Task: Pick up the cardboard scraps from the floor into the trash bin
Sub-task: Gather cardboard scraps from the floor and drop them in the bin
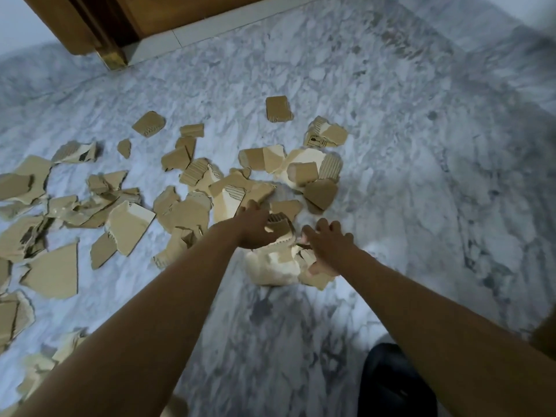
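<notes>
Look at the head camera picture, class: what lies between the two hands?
In the head view, torn cardboard scraps lie bunched between the left hand and the right hand, on the marble floor.

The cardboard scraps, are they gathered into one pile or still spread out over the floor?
Spread out. The cardboard scraps lie scattered across the marble floor; only a few sit bunched between both hands.

Bare forearms (168, 296), dark trousers (394, 383).

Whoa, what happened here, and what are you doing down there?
A person is gathering torn cardboard scraps strewn over a marble floor. The left hand and right hand are both closing on a small heap of pieces. Most scraps lie to the left. No trash bin is in view.
</notes>
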